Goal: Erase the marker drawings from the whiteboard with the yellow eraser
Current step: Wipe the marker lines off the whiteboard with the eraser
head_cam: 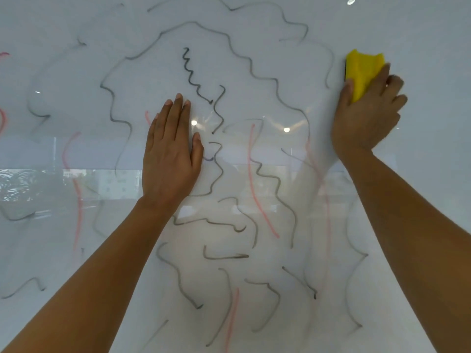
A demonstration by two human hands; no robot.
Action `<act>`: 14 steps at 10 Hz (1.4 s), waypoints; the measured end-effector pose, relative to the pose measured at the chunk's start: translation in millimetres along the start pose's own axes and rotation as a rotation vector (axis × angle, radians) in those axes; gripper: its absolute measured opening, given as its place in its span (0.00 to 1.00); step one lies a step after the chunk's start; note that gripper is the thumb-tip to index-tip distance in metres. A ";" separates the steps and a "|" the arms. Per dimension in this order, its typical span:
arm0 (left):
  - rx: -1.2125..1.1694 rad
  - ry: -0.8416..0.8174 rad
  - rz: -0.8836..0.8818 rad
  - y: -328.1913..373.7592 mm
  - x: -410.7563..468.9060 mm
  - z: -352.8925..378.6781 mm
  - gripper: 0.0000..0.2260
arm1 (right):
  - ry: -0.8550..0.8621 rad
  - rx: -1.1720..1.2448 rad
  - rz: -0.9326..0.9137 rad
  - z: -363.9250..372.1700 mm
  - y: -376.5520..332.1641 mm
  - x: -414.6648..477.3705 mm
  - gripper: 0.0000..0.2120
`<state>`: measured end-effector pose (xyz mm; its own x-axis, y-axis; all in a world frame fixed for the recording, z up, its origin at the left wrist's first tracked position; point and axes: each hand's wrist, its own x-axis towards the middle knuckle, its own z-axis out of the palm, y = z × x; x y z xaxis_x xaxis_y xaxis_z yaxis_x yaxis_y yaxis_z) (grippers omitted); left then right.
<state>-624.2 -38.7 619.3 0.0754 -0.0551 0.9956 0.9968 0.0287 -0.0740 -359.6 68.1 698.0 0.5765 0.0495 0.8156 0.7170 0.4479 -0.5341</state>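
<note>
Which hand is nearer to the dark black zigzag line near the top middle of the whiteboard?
Left. The left hand lies flat just below and left of the dark zigzag line. The right hand is far to its right, holding the yellow eraser.

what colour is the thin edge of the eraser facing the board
Black, a dark strip along the yellow eraser on its left side; head view shows it.
</note>
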 end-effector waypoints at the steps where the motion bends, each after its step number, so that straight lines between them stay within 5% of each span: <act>1: -0.001 0.011 0.001 -2.1 -1.1 2.0 0.22 | 0.014 0.015 -0.102 1.5 -19.9 -14.6 0.30; 2: -0.001 0.016 0.000 -2.5 -1.5 2.3 0.22 | -0.019 0.027 -0.371 -9.1 -1.0 -65.9 0.28; 3: -0.001 0.018 -0.001 -2.4 -1.5 2.0 0.22 | -0.025 -0.006 -0.381 -13.6 19.4 -66.6 0.28; 4: -0.001 0.020 -0.003 -1.9 -2.0 2.1 0.22 | 0.020 -0.038 -0.082 -0.7 8.8 -7.8 0.29; 5: 0.001 0.023 -0.005 -1.7 -2.8 3.3 0.22 | -0.004 -0.020 -0.007 5.5 -16.3 21.3 0.29; 7: 0.003 0.023 -0.008 -2.1 -3.1 3.3 0.22 | -0.086 0.065 -0.528 -6.4 -23.2 -42.5 0.28; 8: 0.003 0.016 -0.008 -0.7 -2.4 1.9 0.22 | -0.057 0.015 -0.562 -12.9 7.2 -39.2 0.28; 10: 0.019 0.021 -0.013 -0.7 -2.8 2.4 0.23 | -0.030 0.000 -0.070 7.0 -41.0 36.5 0.29; 12: 0.018 0.014 -0.017 -1.3 -2.7 2.7 0.23 | -0.079 0.126 -0.564 0.1 -55.7 -30.9 0.27; 13: 0.012 0.006 -0.017 -0.7 -2.9 2.5 0.22 | -0.040 0.159 -0.605 -4.3 -34.7 -38.5 0.25; 14: 0.013 0.006 -0.017 -1.2 -3.2 1.7 0.23 | 0.018 0.149 -0.294 2.9 -27.4 2.7 0.27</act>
<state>-625.6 -36.8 616.3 0.0590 -0.0619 0.9963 0.9976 0.0407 -0.0565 -378.8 58.5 715.5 0.3615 -0.1164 0.9251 0.7892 0.5666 -0.2370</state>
